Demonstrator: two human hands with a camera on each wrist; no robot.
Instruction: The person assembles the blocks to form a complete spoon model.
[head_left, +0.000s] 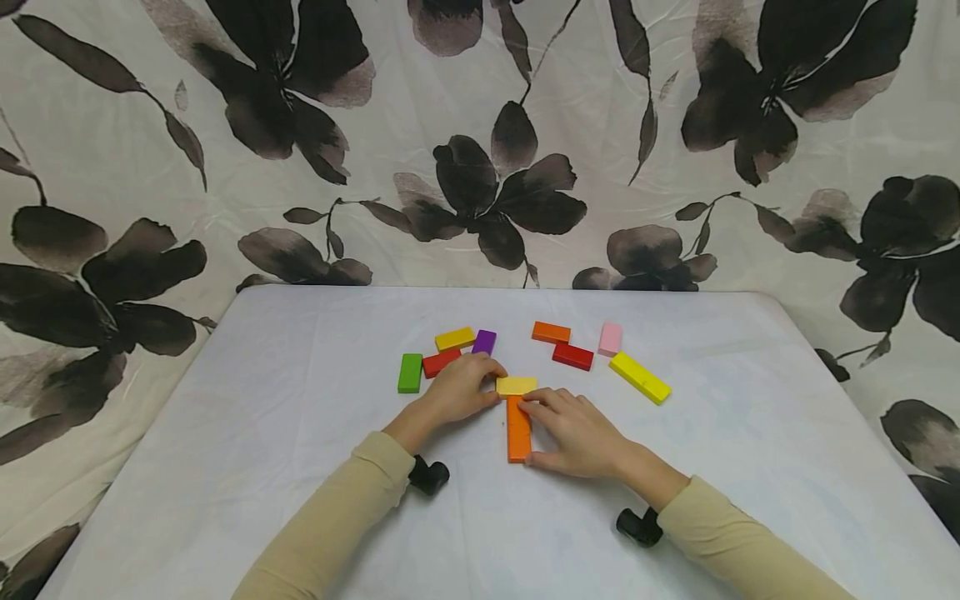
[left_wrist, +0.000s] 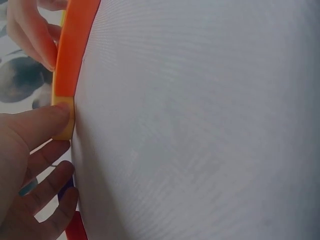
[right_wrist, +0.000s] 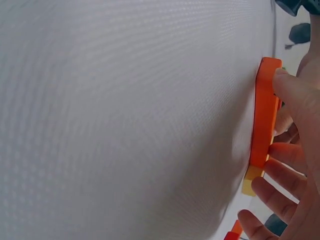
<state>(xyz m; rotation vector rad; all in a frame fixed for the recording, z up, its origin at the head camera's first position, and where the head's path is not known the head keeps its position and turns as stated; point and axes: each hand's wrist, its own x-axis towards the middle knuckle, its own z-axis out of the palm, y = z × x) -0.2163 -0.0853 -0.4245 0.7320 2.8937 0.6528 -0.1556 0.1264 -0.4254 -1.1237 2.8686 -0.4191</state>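
A long orange block [head_left: 518, 435] lies lengthwise on the white table, its far end against a pale yellow block [head_left: 517, 386] set crosswise, like a T. My left hand [head_left: 459, 390] pinches the left end of the yellow block between thumb and index finger; its thumb [left_wrist: 50, 120] overlaps the block in the left wrist view, other fingers spread. Along the right side of the orange block is my right hand [head_left: 581, 435]. Its thumb [right_wrist: 290, 87] touches near the close end and the index fingertip rests by the far end, the remaining fingers loosely extended.
Behind my left hand lie a green block [head_left: 409, 373], a red block [head_left: 441, 362], another yellow block [head_left: 455, 338] and a purple block [head_left: 484, 342]. Farther right are a short orange block [head_left: 551, 332], a second red block [head_left: 573, 357], a pink block [head_left: 611, 339] and a long yellow block [head_left: 640, 378].
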